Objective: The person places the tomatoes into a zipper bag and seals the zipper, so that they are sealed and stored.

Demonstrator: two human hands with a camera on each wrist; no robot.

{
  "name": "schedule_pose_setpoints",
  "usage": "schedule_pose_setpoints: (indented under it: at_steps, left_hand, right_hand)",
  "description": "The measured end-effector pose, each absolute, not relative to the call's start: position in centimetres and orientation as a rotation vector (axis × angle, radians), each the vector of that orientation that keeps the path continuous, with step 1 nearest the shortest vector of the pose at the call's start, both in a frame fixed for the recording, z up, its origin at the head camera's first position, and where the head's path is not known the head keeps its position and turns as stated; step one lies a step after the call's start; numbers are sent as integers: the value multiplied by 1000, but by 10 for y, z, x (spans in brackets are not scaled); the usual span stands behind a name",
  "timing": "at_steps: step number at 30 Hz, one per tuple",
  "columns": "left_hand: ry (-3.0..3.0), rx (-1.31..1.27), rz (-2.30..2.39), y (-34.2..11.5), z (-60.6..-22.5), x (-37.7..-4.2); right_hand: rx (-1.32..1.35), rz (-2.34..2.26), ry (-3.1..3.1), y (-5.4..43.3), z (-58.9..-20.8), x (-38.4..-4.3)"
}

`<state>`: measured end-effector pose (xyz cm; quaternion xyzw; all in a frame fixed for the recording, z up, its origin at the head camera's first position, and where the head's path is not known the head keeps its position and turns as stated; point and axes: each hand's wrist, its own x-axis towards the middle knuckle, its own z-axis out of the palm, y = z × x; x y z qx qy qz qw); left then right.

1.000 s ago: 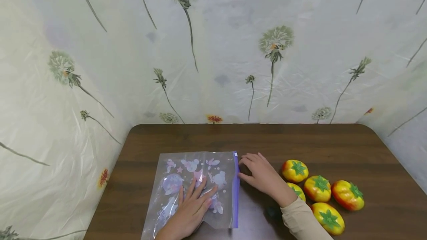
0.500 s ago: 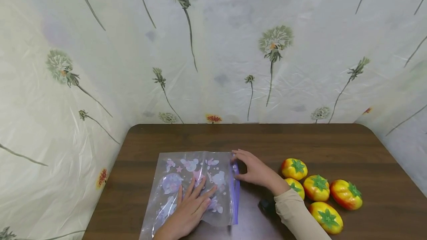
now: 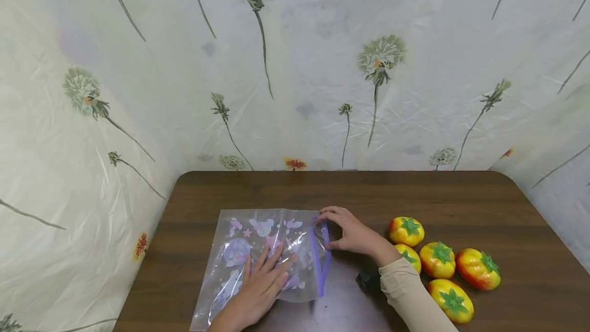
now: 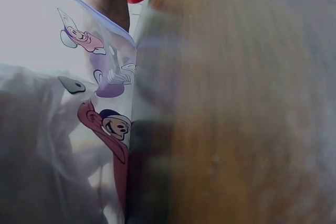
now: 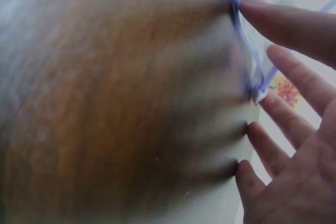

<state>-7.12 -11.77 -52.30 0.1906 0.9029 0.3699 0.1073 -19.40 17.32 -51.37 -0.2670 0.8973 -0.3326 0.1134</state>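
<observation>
A clear zip bag (image 3: 237, 252) with printed cartoon figures lies flat on the table, its purple zip edge (image 3: 318, 270) at the right. My left hand (image 3: 260, 286) rests on the bag with fingers spread, pressing it down. At the mouth is my right hand (image 3: 352, 232), its fingertips at the bag's upper right corner and its thumb against the purple edge. The two purple strips stand apart there. In the right wrist view, the right fingers (image 5: 286, 116) are spread, touching the table and the strip (image 5: 244, 30). The left hand is not visible in the left wrist view.
Several red-and-yellow fruits with green leafy tops (image 3: 438, 260) sit on the brown table (image 3: 350, 188) right of the right hand. A small black object (image 3: 366, 281), partly hidden, lies near the right sleeve. A floral sheet (image 3: 313, 65) hangs behind the table.
My right hand has moved slightly left onto the bag's mouth. The purple strips have parted and one has shifted left. The left hand has stayed nearly in place.
</observation>
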Motion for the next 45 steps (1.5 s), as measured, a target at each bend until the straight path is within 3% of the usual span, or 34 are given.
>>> schedule_pose_setpoints:
  at_steps: [31, 45]
  left_hand:
    - [2704, 502, 1262, -123, -505, -76]
    - [2819, 546, 956, -60, -456, -98]
  right_hand:
    - [-871, -968, 2588, 177, -514, -196]
    - [-884, -974, 2579, 178, -511, -195]
